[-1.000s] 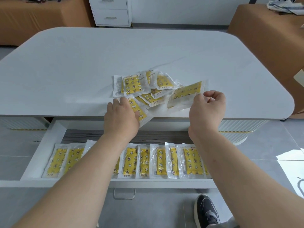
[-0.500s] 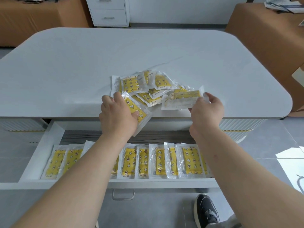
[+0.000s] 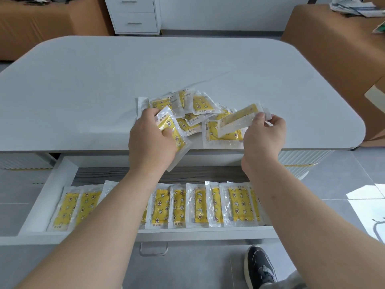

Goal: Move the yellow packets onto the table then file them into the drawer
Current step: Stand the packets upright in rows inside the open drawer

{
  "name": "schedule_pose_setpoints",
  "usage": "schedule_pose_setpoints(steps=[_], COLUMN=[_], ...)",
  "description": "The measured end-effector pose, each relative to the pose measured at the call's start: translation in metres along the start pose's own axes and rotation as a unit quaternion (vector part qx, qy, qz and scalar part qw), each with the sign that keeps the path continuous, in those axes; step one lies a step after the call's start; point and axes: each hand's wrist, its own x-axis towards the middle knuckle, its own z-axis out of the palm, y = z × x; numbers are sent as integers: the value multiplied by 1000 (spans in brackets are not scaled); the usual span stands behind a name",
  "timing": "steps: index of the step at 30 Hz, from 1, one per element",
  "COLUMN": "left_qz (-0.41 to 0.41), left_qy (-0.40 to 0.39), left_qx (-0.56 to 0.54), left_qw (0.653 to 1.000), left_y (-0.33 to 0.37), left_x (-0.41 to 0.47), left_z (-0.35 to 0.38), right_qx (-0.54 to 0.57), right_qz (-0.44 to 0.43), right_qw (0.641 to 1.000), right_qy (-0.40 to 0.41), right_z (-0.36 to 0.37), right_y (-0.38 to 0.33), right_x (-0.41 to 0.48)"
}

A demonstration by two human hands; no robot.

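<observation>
Both hands are full: my left hand [image 3: 152, 140] is gripping a yellow packet [image 3: 178, 140], my right hand [image 3: 263, 138] is pinching a second packet [image 3: 237, 120] above the pile [image 3: 200, 105].

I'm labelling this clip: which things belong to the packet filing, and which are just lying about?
Job: left hand gripping one packet; right hand pinching another packet; packet pile; table; open drawer; filed row.
Lying about: white cabinet; papers; brown furniture.
</observation>
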Motion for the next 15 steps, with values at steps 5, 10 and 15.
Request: schedule_pose_setpoints(steps=[5,10,15], left_qz=[4,6,6], left_qy=[46,50,2], left_qx=[-3,-55,-97], left_qw=[999,997,995], left_y=[7,12,12], left_x=[1,-3,-8], left_z=[-9,-14,-16], right_qx=[48,66,78], right_qz=[-17,-15,1], right_qw=[999,998,997], right_qy=[8,21,-20], right_z=[-1,0,0], right_y=[-10,-15,-16], right_x=[2,0,-3])
